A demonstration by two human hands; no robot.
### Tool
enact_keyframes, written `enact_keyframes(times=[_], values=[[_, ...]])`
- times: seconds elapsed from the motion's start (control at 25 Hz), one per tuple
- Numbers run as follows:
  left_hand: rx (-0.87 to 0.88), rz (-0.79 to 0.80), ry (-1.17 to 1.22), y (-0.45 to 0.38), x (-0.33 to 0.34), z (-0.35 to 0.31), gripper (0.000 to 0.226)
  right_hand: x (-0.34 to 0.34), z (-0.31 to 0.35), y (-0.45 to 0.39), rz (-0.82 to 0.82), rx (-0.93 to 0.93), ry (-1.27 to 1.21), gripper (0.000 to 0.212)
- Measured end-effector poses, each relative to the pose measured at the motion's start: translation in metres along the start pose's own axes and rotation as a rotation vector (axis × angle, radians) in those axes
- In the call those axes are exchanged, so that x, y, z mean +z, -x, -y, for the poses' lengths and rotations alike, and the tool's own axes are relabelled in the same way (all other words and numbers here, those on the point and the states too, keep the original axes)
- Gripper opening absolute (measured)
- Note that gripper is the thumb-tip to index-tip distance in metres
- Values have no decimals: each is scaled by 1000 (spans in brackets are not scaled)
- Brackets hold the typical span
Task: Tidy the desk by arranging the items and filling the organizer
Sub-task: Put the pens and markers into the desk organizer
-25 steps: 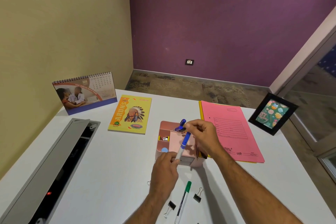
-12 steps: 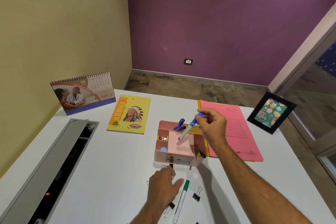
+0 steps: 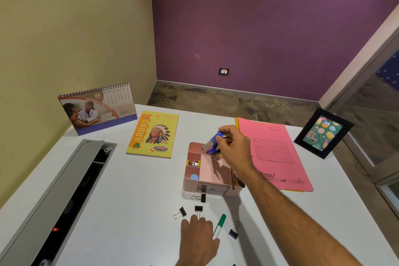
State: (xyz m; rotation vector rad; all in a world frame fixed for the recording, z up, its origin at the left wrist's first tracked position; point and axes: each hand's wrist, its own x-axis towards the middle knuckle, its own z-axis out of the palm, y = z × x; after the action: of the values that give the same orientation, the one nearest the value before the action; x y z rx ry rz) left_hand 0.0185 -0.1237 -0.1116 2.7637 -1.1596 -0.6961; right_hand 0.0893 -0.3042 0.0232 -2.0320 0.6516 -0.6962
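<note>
The pink organizer [image 3: 210, 171] sits mid-desk on the white desk [image 3: 129, 190], beside a pink folder [image 3: 274, 153], under olive and purple walls. Above its back compartment, the right hand [image 3: 234, 149] has its grip pinched on a blue-capped marker [image 3: 212, 139]. The left hand [image 3: 198, 238] rests flat, its grip loose, touching a green marker [image 3: 219, 225] near scattered binder clips [image 3: 198, 208].

"ARUN'S" on yellow notebook [image 3: 153, 134]

Olive wall [image 3: 75, 28] meets purple wall [image 3: 269, 24]; mottled floor [image 3: 226, 103], perhaps carpet.
</note>
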Motion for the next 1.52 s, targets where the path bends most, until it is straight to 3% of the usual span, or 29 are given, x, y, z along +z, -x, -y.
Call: enact_keyframes(times=[0.2, 0.4, 0.6, 0.88, 1.0, 1.08, 1.24, 1.36, 1.52], values=[[-6, -13, 26, -1, -5, 3, 40, 16, -4, -1, 139, 54, 186, 21], [14, -36, 92, -2, -4, 6, 37, 23, -7, -2, 156, 67, 309, 23], [25, -158, 227, -1, -11, 8, 31, 22, -14, -3, 211, 49, 388, 21], [27, -441, 450, -4, -29, 7, 33, 10, -11, 7, 130, 115, 45, 13], [4, -568, 522, -11, -39, 10, 35, 9, -6, 20, 170, 89, -129, 43], [-18, -644, 558, -17, -46, 15, 38, 8, -4, 28, 238, 51, -175, 49], [-62, -708, 598, -27, -63, 29, 31, 8, 2, 37, 358, -29, -154, 8], [-41, -744, 630, -32, -68, 40, 17, 12, 7, 38, 348, -32, -95, 21], [-17, -750, 688, -28, -68, 66, 35, 8, 15, 30, 196, -93, -100, 18]])
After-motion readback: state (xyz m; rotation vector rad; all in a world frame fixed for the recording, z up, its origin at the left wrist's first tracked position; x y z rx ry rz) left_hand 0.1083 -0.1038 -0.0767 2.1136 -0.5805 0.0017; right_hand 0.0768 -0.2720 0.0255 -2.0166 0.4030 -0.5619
